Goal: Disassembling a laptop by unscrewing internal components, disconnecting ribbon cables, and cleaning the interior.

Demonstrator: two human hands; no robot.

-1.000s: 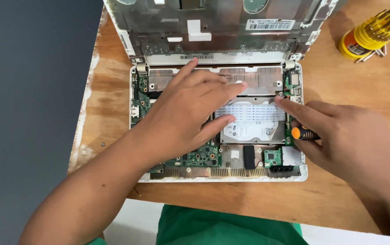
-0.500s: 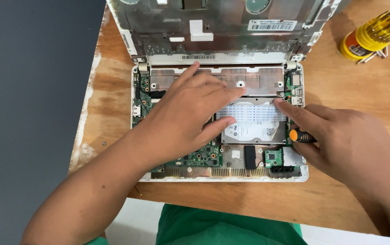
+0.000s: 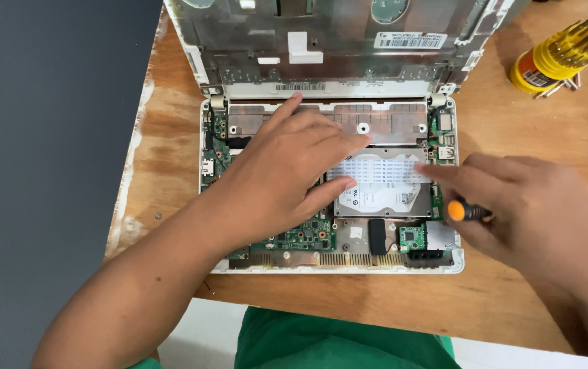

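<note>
Our left hand lies flat over the opened laptop, so we cannot see the circuit board beneath the palm. Our right hand is blurred and covers nearly all of the screwdriver; only its orange and black end shows, and the tip is hidden. The upper lid runs off the top edge. The yellow screwdriver set is cut at the corner, its bits too small to tell apart.
</note>
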